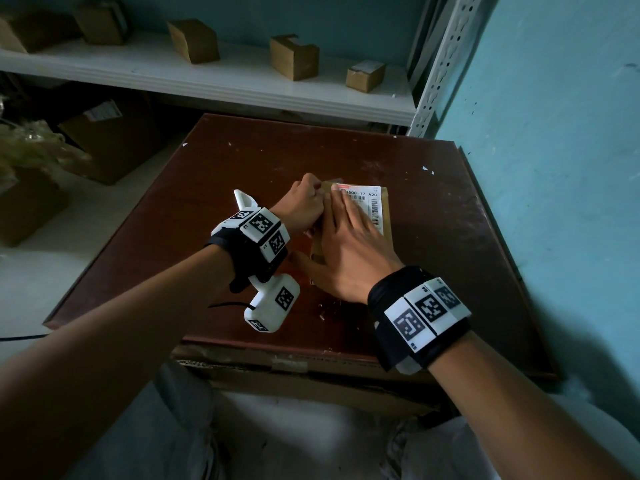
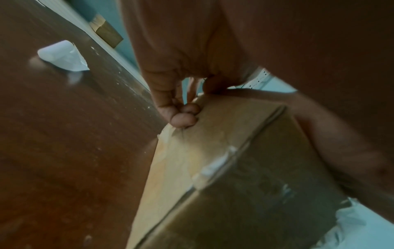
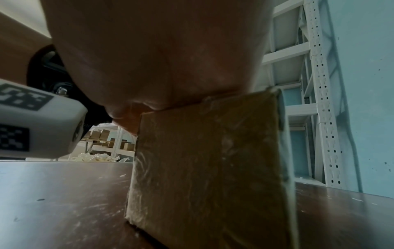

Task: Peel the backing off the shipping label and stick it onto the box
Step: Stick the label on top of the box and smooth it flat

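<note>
A small brown cardboard box (image 1: 388,216) stands on the dark wooden table (image 1: 242,157). A white shipping label (image 1: 369,202) with barcodes lies on the box's top. My right hand (image 1: 346,220) lies flat on the label with straight fingers and presses it down. In the right wrist view its palm (image 3: 160,59) rests on the box (image 3: 202,168). My left hand (image 1: 306,202) grips the box's far left edge with curled fingers (image 2: 183,118) against the box (image 2: 224,168). A curled white paper strip (image 2: 61,57) lies on the table to the left.
A white metal shelf (image 1: 207,77) behind the table carries several small cartons. A blue wall (image 1: 554,133) runs close along the table's right edge. Larger cartons (image 1: 114,143) and crumpled plastic sit on the floor to the left.
</note>
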Demonstrator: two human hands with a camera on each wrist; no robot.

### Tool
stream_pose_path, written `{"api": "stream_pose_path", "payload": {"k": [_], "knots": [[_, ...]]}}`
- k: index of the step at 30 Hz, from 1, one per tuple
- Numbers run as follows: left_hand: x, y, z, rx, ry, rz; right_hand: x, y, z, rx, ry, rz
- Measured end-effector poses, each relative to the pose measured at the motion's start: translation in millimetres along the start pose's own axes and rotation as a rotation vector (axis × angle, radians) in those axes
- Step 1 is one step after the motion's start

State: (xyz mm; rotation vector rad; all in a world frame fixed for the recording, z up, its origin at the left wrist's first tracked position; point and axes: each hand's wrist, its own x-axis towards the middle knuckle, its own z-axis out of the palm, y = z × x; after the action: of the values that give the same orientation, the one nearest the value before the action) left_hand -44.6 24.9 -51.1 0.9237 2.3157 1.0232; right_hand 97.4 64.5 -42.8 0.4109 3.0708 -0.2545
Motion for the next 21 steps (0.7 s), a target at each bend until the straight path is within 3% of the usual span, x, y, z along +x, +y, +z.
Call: {"api": "stream_pose_path", "payload": {"k": [21], "knots": [[-16, 13, 3, 0.176, 0.036, 0.010, -7, 15, 5, 0.026, 0.069, -0.036]]}}
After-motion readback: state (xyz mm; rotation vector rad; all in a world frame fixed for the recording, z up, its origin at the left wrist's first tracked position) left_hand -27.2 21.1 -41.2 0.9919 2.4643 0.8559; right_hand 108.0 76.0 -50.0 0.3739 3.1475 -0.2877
